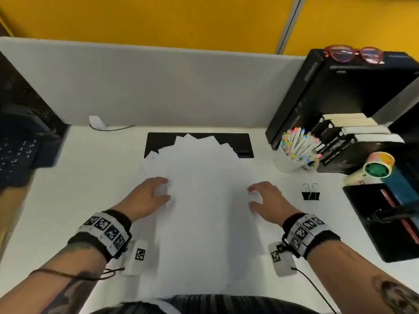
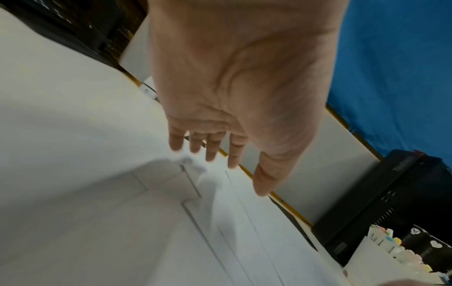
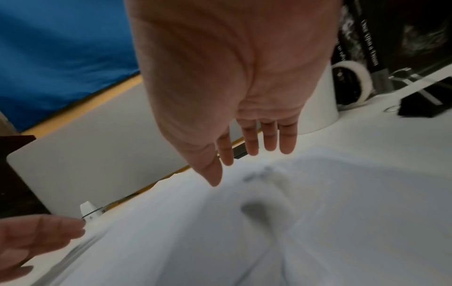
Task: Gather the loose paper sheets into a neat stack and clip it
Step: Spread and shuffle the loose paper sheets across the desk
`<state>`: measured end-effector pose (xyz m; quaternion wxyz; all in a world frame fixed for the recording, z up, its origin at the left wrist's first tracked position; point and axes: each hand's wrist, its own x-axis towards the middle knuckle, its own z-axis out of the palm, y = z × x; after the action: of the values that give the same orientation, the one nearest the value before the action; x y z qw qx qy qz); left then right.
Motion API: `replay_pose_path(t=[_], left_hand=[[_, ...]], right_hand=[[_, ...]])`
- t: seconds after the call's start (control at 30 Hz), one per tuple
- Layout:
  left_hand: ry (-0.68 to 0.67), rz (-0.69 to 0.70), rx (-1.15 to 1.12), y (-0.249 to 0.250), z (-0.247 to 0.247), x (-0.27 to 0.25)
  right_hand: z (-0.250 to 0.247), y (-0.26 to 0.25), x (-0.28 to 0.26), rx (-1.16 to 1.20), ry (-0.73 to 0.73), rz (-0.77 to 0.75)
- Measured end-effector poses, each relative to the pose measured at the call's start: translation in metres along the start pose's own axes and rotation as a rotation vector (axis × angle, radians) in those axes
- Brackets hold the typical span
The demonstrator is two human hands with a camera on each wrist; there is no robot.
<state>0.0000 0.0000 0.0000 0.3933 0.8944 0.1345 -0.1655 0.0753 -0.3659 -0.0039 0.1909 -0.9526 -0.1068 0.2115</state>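
Loose white paper sheets (image 1: 204,200) lie fanned in a rough pile in the middle of the white desk, their far corners splayed over a black keyboard (image 1: 240,143). My left hand (image 1: 156,193) is at the pile's left edge, fingers straight and spread just above the offset sheet edges (image 2: 195,203). My right hand (image 1: 260,198) is at the pile's right edge, also with straight fingers (image 3: 269,141) held over the paper (image 3: 269,232). Neither hand holds anything. A black binder clip (image 1: 310,193) lies on the desk to the right of my right hand, also seen in the right wrist view as the clip (image 3: 420,108).
A white cup of pens (image 1: 294,152) stands at the back right beside stacked books (image 1: 353,137), tape rolls (image 1: 378,166) and a black box (image 1: 340,91) with red glasses (image 1: 353,53) on top. A grey partition (image 1: 158,87) runs behind the desk. A dark keyboard (image 1: 18,152) sits at the left.
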Motion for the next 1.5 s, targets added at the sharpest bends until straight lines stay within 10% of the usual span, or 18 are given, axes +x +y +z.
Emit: replay_pose_path(t=[0.5,0.87,1.13,1.5], left_hand=[[0.238,-0.338,0.212,-0.032,-0.006,0.024],[0.310,-0.290,-0.253,-0.078,0.005,-0.073],[0.388,-0.215,-0.204,-0.077,0.002,-0.038],[0.362,-0.020,-0.243,-0.068,-0.018,0.001]], right_hand=[[0.006,-0.002,0.053,0.101,0.183,0.178],[0.054,-0.005,-0.045,0.050,0.042,0.122],[0.057,-0.015,-0.010,0.303,0.249,0.192],[0.060,-0.043,0.029,0.223,0.122,0.165]])
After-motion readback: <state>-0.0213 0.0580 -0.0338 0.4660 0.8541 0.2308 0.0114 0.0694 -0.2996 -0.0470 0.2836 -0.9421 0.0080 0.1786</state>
